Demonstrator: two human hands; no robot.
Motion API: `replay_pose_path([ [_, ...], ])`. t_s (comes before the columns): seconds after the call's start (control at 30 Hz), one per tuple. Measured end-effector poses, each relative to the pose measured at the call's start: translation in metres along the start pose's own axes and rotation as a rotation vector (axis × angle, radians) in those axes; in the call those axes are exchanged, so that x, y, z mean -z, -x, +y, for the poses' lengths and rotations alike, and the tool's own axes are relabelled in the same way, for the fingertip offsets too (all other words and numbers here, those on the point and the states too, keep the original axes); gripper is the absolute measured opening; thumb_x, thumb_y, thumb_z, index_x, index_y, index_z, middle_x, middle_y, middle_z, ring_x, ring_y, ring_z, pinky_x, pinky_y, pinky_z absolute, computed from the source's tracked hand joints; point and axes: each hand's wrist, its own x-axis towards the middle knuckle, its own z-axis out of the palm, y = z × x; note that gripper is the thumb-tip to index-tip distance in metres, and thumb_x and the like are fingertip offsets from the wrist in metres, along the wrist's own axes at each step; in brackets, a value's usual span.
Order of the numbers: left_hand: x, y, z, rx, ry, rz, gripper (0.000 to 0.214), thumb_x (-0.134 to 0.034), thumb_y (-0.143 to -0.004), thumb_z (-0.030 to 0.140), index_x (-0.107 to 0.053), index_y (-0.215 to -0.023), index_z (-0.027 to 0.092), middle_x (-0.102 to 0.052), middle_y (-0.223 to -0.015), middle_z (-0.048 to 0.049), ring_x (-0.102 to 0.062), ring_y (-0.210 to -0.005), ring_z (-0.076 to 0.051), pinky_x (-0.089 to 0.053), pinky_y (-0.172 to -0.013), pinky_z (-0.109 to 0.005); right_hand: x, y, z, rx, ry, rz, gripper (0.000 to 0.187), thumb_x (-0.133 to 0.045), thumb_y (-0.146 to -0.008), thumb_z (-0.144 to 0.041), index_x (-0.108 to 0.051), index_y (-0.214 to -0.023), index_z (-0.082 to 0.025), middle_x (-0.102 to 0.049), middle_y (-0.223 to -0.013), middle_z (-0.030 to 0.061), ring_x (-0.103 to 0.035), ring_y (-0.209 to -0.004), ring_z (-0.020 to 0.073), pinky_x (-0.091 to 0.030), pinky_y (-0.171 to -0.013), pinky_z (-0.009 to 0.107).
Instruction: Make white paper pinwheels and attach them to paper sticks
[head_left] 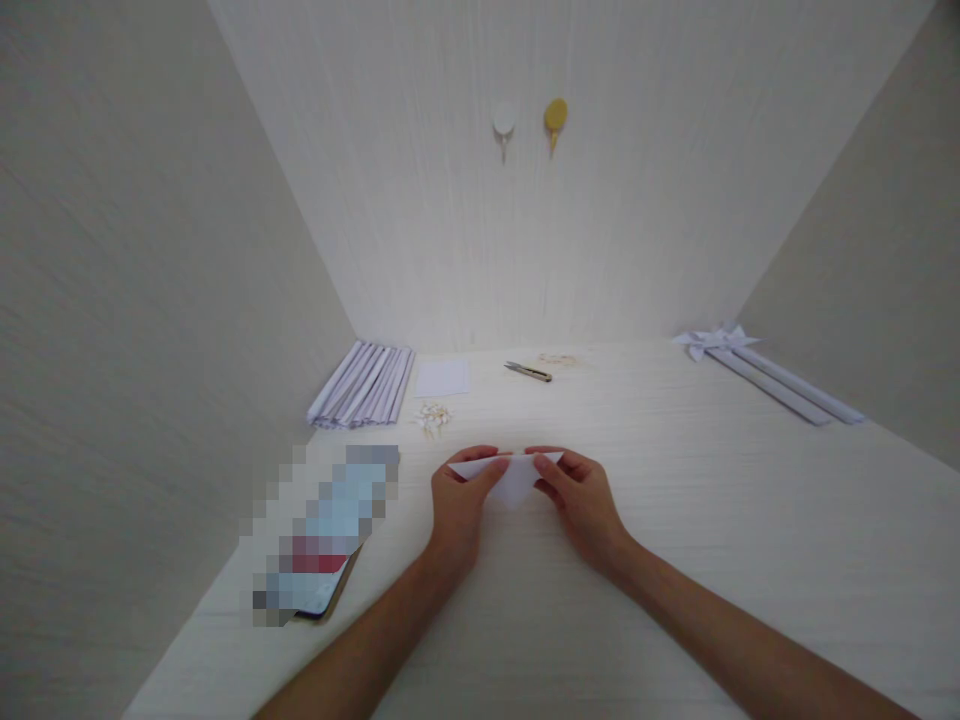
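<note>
A white sheet of paper (513,486), folded along its upper edge into a triangle pointing down, is held just above the table between both hands. My left hand (463,500) pinches its left part, thumb in front and fingers behind. At the right part, my right hand (576,492) grips it the same way. The fingers behind the paper are partly hidden. Beyond my left hand lies a small pile of white and brownish bits (433,418), too small to name for sure. Farther back is a flat white paper square (442,378).
A pixelated phone (337,560) lies at left. Behind it are several rolled paper strips (364,385). Thread snips (529,372) rest near the back wall beside thin brownish strands (561,359). Long paper sticks (784,385) with folded paper pieces (716,341) lie at right. Two hooks (556,115) hang on the wall.
</note>
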Motion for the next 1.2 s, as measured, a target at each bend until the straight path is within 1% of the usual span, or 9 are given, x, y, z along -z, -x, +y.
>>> replay_pose_path([
  [0.6,0.0001,0.0002,0.0022,0.034,0.022,-0.029,0.034,-0.071,-0.049,0.023,-0.056,-0.078,0.013,-0.066,-0.07,-0.0053,-0.059,-0.062,-0.014,-0.044,-0.061,-0.026,0.0016,-0.0023,-0.0002,0.011,0.042,-0.001,0.015,-0.067,-0.058,-0.027,-0.066,-0.069,-0.017,-0.066,-0.063,0.0013,-0.058,-0.062,0.0126,-0.046,-0.065,0.028],
  [0.8,-0.0018,0.002,0.0054,0.066,0.041,-0.03,0.034,-0.071,-0.048,0.021,-0.056,-0.077,0.012,-0.064,-0.064,-0.0028,-0.057,-0.058,-0.012,-0.043,-0.057,-0.024,0.0015,-0.003,0.0002,0.014,0.05,0.014,0.016,-0.068,-0.057,-0.027,-0.066,-0.069,-0.017,-0.066,-0.064,0.0018,-0.057,-0.061,0.0123,-0.046,-0.064,0.028],
  [0.97,-0.0023,0.0025,0.0059,0.073,0.041,-0.021,0.035,-0.071,-0.047,0.021,-0.057,-0.077,0.013,-0.063,-0.059,-0.0006,-0.057,-0.056,-0.012,-0.042,-0.057,-0.024,0.0013,-0.0025,0.0,0.015,0.049,0.02,0.016,-0.068,-0.056,-0.028,-0.067,-0.068,-0.017,-0.065,-0.061,0.0011,-0.056,-0.058,0.0114,-0.045,-0.062,0.027],
  [1.2,-0.0023,0.0028,0.0052,0.079,0.044,-0.029,0.035,-0.071,-0.047,0.02,-0.056,-0.078,0.012,-0.065,-0.064,-0.0034,-0.058,-0.058,-0.013,-0.043,-0.058,-0.025,0.0012,-0.0036,0.0015,0.009,0.027,0.027,0.014,-0.069,-0.055,-0.026,-0.067,-0.067,-0.017,-0.066,-0.061,0.001,-0.056,-0.058,0.0116,-0.045,-0.062,0.028],
])
